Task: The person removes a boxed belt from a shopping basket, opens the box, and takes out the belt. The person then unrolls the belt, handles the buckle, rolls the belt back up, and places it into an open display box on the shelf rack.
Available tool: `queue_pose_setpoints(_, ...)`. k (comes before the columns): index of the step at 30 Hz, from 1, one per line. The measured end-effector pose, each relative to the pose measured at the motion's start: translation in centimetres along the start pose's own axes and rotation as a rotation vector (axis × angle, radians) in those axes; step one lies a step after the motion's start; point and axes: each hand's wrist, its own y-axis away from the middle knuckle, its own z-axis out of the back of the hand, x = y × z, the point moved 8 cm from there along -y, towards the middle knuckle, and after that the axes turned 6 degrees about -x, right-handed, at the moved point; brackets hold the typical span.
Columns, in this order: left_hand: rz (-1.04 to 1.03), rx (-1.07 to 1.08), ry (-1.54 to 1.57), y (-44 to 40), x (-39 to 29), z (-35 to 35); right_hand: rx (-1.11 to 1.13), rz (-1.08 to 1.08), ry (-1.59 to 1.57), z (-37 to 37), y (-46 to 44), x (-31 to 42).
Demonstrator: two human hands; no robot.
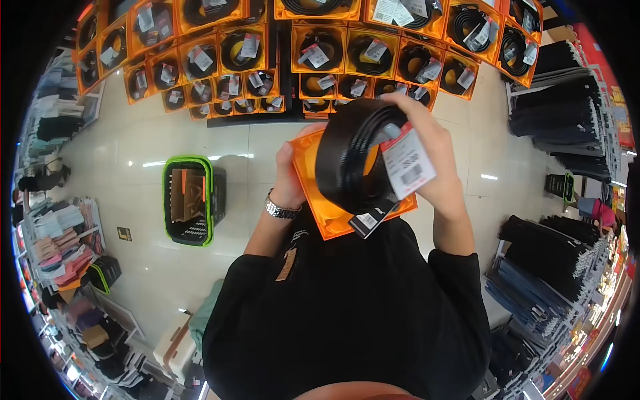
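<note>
- right now, a rolled black belt (340,160) is up over an orange box (327,217), in front of the person's chest.
- it looks like a halfway point to me: the belt is not lying flat in the box, and the box is off the rack, in hand.
- the belt is rolled up, and its white tag (408,167) and black tag (375,217) are on it.
- the right hand (440,160) holds the belt roll, with its fingers bent over the far side; its thumb is hard to see.
- the left hand (291,175) holds the left side of the box, thumb up, with some fingers hidden.
- both elbows are bent, and the box is tipped a bit.
- i cannot tell if the belt touches the box floor.
- more orange boxes (298,66) sit ahead, and a green-rimmed basket (166,200) is on the floor to the left.
</note>
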Motion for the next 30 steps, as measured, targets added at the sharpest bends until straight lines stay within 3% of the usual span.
queue_pose_setpoints(8,-0.052,0.141,-0.283,-3.3,-0.9,0.3,-0.355,-0.128,-0.317,5.6,0.2,-3.3)
queue_pose_setpoints(12,-0.042,0.152,-0.487,-4.5,-1.8,-0.3,-0.469,-0.449,-0.283,9.1,1.6,-3.5)
queue_pose_setpoints(14,-0.046,0.154,-0.538,-5.3,-1.9,-1.0,-0.583,-0.061,0.358,13.5,2.1,-2.7)
queue_pose_setpoints(16,-0.086,0.144,-0.533,-6.3,-2.0,-1.6,-0.630,0.138,0.680,15.4,2.9,-2.2)
queue_pose_setpoints(18,-0.064,0.113,-0.501,-7.1,-2.5,-2.0,-0.640,0.068,-0.154,18.4,2.5,-2.6)
queue_pose_setpoints(20,-0.114,0.099,-0.497,-8.1,-3.3,-2.4,-0.642,0.066,-0.563,19.9,2.8,-2.7)
queue_pose_setpoints(24,-0.331,0.094,-0.406,-9.7,-6.9,-7.0,-0.577,0.283,-0.490,21.8,4.6,-0.2)
queue_pose_setpoints(27,-0.358,0.250,-0.426,-10.2,-8.8,-11.8,-0.421,0.293,-0.603,21.3,4.7,0.5)
queue_pose_setpoints(30,-0.405,0.246,-0.458,-12.3,-9.6,-16.3,-0.277,0.275,-0.783,20.6,5.1,-1.8)
